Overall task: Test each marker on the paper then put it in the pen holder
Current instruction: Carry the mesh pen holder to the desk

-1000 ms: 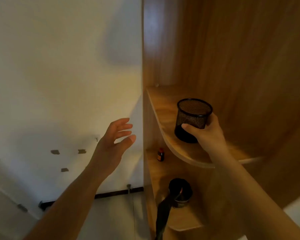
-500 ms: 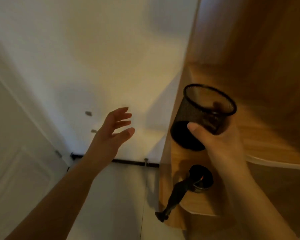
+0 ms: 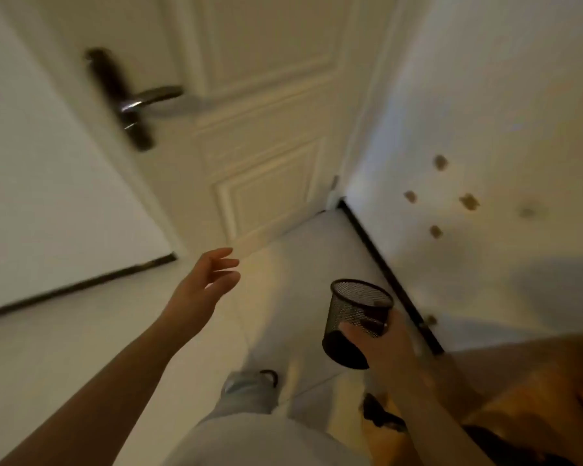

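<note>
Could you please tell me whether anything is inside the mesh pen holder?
No markers show inside the mesh pen holder. The right hand's fingers cover part of its wall, and its dark bottom cannot be made out.

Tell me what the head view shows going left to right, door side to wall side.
Door handle → left hand, open and empty → black mesh pen holder → right hand gripping the holder → patches on the wall.
</note>
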Demonstrator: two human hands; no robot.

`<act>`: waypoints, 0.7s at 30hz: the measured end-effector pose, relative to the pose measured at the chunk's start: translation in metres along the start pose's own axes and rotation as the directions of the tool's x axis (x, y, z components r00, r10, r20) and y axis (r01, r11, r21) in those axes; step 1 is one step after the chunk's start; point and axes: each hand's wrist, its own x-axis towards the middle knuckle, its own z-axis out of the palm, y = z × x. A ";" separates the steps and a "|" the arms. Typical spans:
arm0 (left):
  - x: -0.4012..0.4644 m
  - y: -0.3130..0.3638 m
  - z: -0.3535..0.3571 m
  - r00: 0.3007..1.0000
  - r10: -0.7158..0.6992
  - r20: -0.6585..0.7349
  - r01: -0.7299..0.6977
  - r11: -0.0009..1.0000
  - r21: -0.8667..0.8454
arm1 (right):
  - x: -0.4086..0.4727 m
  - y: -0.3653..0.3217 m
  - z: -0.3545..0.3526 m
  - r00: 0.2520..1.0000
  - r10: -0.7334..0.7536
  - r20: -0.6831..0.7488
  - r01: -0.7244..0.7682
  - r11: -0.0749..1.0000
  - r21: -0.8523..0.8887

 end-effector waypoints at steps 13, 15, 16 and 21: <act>-0.381 -0.173 -0.147 0.431 -0.511 -0.744 0.210 0.859 -0.468 | -0.118 0.017 0.261 0.566 0.143 0.812 0.397 0.816 -0.420; -0.439 -0.199 -0.159 0.311 -0.556 -0.771 0.160 0.830 -0.534 | -0.154 0.017 0.313 0.487 0.140 0.862 0.509 0.757 -0.411; -0.467 -0.212 -0.164 0.242 -0.584 -0.775 0.128 0.811 -0.571 | -0.174 0.017 0.339 0.460 0.137 0.877 0.543 0.739 -0.400; -0.579 -0.259 -0.206 0.016 -0.721 -0.693 0.055 0.693 -0.719 | -0.275 0.013 0.458 0.360 0.161 0.919 0.574 0.738 -0.354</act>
